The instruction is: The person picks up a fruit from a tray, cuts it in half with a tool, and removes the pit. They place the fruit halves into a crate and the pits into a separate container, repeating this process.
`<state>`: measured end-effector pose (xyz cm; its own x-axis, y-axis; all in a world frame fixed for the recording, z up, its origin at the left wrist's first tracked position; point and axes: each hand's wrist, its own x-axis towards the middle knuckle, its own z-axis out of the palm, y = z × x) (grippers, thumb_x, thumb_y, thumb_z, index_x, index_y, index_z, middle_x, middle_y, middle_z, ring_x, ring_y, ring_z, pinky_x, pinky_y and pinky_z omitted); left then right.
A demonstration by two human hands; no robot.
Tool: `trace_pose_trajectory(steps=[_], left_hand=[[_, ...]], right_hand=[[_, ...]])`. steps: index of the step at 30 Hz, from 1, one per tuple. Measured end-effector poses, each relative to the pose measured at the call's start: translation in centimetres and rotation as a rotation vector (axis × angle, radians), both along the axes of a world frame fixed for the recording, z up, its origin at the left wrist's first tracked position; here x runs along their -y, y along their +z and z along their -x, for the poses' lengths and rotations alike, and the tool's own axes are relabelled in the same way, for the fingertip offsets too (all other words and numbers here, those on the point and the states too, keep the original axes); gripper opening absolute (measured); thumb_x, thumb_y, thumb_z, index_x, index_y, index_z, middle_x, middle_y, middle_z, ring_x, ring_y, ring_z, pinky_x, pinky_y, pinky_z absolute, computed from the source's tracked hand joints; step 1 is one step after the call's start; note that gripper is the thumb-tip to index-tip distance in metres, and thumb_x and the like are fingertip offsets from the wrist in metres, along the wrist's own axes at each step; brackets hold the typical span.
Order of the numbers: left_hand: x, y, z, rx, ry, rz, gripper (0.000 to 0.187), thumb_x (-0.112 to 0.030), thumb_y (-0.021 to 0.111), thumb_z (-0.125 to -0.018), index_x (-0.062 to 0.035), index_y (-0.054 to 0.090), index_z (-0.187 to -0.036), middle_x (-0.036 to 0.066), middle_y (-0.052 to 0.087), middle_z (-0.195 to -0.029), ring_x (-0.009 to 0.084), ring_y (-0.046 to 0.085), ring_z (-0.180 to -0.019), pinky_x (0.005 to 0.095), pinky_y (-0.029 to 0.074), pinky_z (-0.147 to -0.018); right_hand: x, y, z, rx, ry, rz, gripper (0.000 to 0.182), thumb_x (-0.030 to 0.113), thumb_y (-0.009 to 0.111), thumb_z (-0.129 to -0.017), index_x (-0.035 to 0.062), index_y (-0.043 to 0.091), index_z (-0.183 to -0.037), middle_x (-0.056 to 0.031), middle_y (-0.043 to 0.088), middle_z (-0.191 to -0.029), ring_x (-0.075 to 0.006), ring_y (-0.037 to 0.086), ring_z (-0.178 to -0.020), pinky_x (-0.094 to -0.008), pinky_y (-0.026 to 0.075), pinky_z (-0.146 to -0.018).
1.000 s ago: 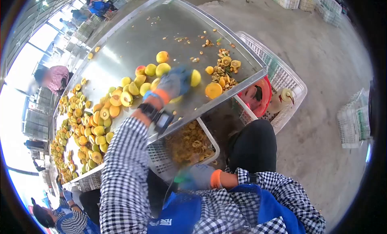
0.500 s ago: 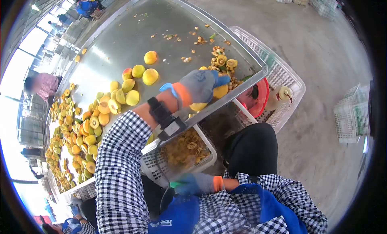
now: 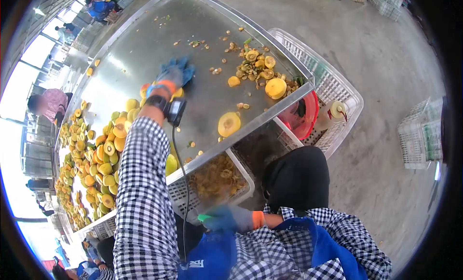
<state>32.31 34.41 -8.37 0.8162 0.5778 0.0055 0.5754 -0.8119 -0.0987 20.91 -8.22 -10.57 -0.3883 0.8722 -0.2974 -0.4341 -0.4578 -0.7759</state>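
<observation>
One gloved right hand (image 3: 226,218), fingers curled round one green object (image 3: 204,217), detail blurred. One white crate (image 3: 240,167) of scraps beyond. One metal table (image 3: 207,99): two large yellow fruit pieces (image 3: 229,124), apart; one uncounted heap of cut stone fruit (image 3: 105,168), left side. One gloved left hand (image 3: 176,73), fingers spread, over the table. Farther: one person in pink (image 3: 57,104).

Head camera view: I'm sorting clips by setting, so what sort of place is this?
Probably a fruit-processing shed: a large metal table bears many cut fruits, white slatted crates stand nearby, and another person is by the table.
</observation>
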Motion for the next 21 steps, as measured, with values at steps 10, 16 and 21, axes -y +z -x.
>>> trace_pose_trajectory(steps=[10,16,21], left_hand=[[11.5,6.3,10.2,-0.090,0.066,0.156,0.056,-0.044,0.064,-0.084,-0.0016,0.060,-0.120,0.020,0.066,-0.109,0.0364,0.063,-0.103,0.0444,0.049,-0.089],[22.6,7.9,-4.7,-0.037,-0.321,0.424,0.065,-0.032,0.070,-0.080,-0.0088,0.049,-0.138,0.021,0.066,-0.107,0.0334,0.067,-0.095,0.0406,0.052,-0.083],[24.9,5.9,-9.9,0.105,-0.332,0.656,0.060,-0.022,0.070,-0.078,-0.0144,0.053,-0.136,0.020,0.069,-0.100,0.0352,0.067,-0.093,0.0412,0.052,-0.083]], right_hand=[[1.2,0.8,0.1,0.524,0.165,-0.488,0.041,0.039,0.054,-0.094,0.0011,0.060,-0.109,-0.0210,0.064,-0.105,-0.0347,0.063,-0.095,-0.0460,0.048,-0.084],[1.5,-0.1,1.0,0.538,0.174,-0.552,0.040,0.040,0.052,-0.095,0.0029,0.061,-0.106,-0.0194,0.065,-0.105,-0.0334,0.064,-0.095,-0.0441,0.048,-0.085],[0.9,-1.4,0.7,0.688,0.221,-0.651,0.042,0.042,0.051,-0.095,0.0040,0.059,-0.112,-0.0196,0.065,-0.107,-0.0324,0.064,-0.096,-0.0411,0.049,-0.086]])
